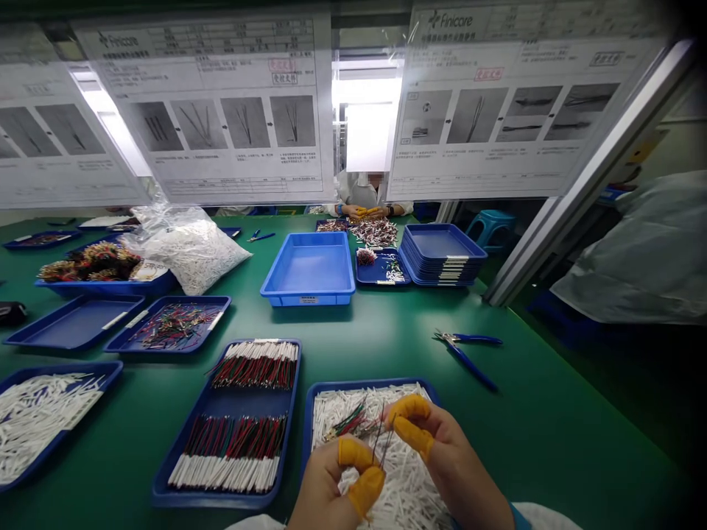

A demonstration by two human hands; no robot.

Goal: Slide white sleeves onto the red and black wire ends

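In the head view, my left hand (339, 482) pinches thin dark wires (377, 440) by their lower ends, with yellow finger cots on thumb and forefinger. My right hand (436, 445), also in yellow cots, is closed on the wires' upper part. Both hands are above a blue tray (307, 427) filled with short white tubes (409, 486). A small bunch of red, green and black wires (353, 418) lies on the tubes just beyond my fingers. Left of my hands, a blue tray (221, 403) bears two rows of coloured wires with white sleeves.
Blue-handled pliers (469, 353) lie on the green table at right. Farther back stand a deep blue bin (309, 269), stacked trays (445, 254) and a plastic bag of white pieces (196, 250). Instruction sheets (232, 118) hang above. A person (367, 199) sits opposite.
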